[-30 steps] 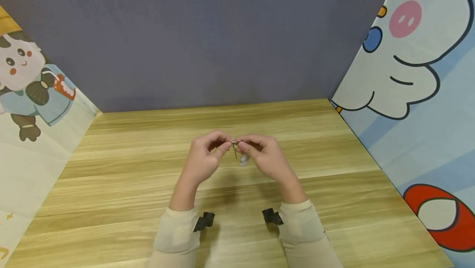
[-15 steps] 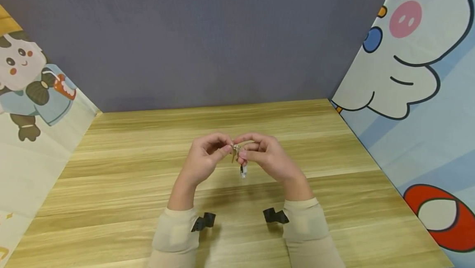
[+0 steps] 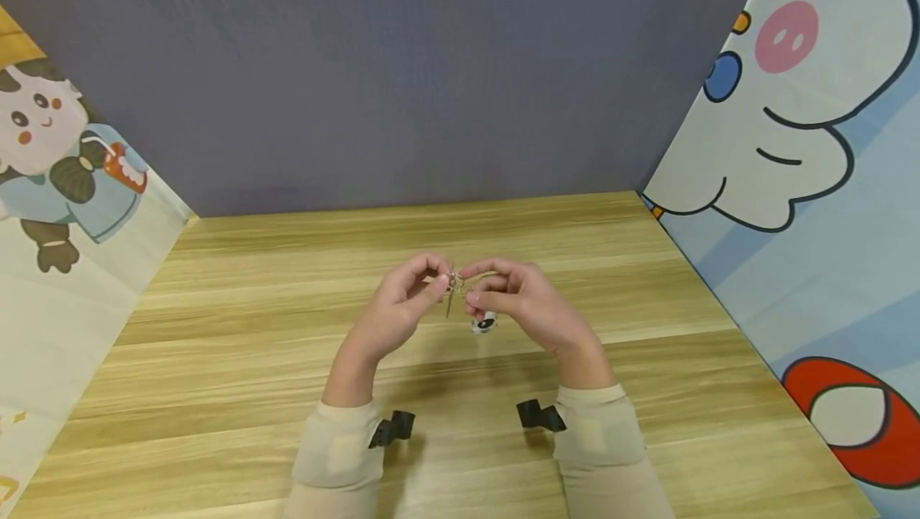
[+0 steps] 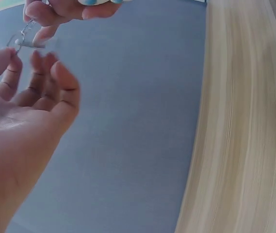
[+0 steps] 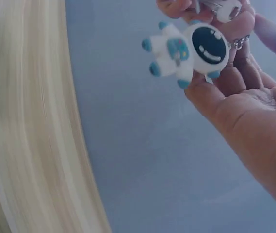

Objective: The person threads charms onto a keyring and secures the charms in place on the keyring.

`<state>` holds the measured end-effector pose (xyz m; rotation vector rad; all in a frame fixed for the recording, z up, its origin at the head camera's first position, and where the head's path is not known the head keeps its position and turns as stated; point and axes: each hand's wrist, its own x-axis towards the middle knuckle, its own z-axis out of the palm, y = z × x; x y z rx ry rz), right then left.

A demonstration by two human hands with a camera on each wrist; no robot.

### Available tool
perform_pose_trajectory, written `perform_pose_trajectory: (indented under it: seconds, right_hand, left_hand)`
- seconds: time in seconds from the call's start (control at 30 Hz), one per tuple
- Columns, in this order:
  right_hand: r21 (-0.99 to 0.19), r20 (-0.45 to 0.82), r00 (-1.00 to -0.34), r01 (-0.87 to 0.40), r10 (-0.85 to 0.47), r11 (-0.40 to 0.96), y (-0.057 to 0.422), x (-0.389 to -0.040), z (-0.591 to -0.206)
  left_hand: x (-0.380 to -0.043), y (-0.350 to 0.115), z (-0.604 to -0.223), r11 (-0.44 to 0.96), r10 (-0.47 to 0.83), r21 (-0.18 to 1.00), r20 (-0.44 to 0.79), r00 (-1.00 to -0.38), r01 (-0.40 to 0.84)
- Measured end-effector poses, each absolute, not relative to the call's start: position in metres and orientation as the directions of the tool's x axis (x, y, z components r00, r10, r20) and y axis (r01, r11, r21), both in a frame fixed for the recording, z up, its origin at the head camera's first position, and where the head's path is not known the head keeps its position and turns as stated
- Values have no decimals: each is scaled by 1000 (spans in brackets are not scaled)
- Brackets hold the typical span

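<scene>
My left hand (image 3: 395,302) pinches a metal key ring (image 4: 15,42) between thumb and index finger. A thin key (image 3: 449,303) hangs down from it in the head view. To the right, my right hand (image 3: 535,311) pinches the chain (image 5: 239,42) of an astronaut keychain between thumb and curled fingers, its index finger reaching out to the ring. The white and blue astronaut figure (image 5: 208,48), with a dark visor, dangles below that hand. Silvery key heads (image 5: 227,9) show at the top of the right wrist view. Exactly how chain and ring join is hard to make out.
Both hands are above a wood-grain table (image 3: 251,343). A grey panel (image 3: 417,80) rises at its far edge, and cartoon-printed panels stand on the left (image 3: 86,279) and right (image 3: 812,279). Black mounts (image 3: 394,428) sit at both wrists.
My right hand has drawn slightly to the right and its fingers have shifted. The astronaut figure has come further into sight and swung right. My left hand keeps its pinch nearly in place.
</scene>
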<state>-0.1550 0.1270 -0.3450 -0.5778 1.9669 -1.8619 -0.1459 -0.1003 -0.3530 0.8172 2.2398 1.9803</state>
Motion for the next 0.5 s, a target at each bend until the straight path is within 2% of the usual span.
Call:
perform_pose_trajectory:
  seconds: [0.23, 0.4, 0.5]
  right_hand:
    - [-988, -21, -857, -62, -514, 144, 130, -156, -343]
    - [-959, -59, -833, -105, -551, 261, 133, -156, -340]
    - [-919, -85, -808, -162, -582, 359, 136, -156, -339]
  left_hand:
    - [-147, -103, -354, 20, 456, 968, 215, -863, 252]
    - [-147, -106, -356, 19, 454, 983, 156, -877, 185]
    - [-147, -109, -356, 68, 430, 986, 111, -896, 154]
